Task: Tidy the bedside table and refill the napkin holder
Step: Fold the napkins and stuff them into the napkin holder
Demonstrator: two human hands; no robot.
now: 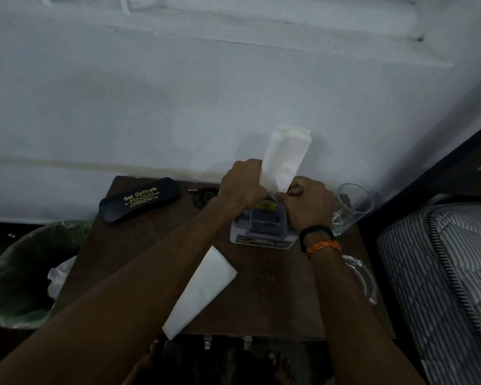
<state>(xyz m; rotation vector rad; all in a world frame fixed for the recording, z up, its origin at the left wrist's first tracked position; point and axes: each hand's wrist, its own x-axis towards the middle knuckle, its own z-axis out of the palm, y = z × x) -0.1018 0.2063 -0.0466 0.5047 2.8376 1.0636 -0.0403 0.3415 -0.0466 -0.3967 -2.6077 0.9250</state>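
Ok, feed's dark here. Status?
Left hand, right hand both gripping napkin stack above holder. Spare napkin on table. Glass close right.

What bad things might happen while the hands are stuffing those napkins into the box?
1. The drinking glass stands right beside the right hand; a bump from the wrist might tip it.
2. Both hands grip the napkin stack low down, so pushing hard into the napkin holder might crumple or tear it.
3. The loose napkin lies by the table's front edge under the left forearm, which might sweep it off.
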